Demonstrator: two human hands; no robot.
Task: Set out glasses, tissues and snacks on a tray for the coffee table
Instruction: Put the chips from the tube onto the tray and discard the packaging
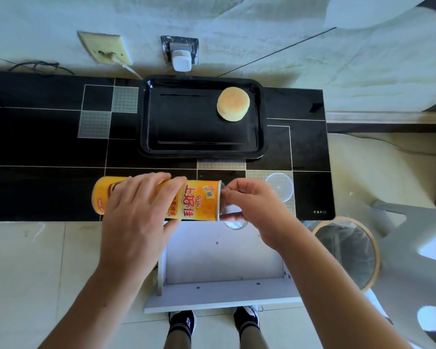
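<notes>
Chip canister tipped sideways at a glass, low in the frame.
The left hand (139, 210) has its grip wrapped around the orange chip canister (159, 199), held level over the worktop (48, 147); the right hand (256, 207) grips a clear glass (233, 220) at the canister's open mouth. A clear lid (279, 186) lies right of them. Up centre, the black tray (202, 147) carries one round pastry (233, 103).

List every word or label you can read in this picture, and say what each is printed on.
"上好佳": large red characters on the can.
"Oishi": small, beside those characters on the can.
Blue-on-yellow badge near the can's open end: too blurred to read.
Other small print on the can: unreadable.
White mark at the table corner: too small to read.
</notes>
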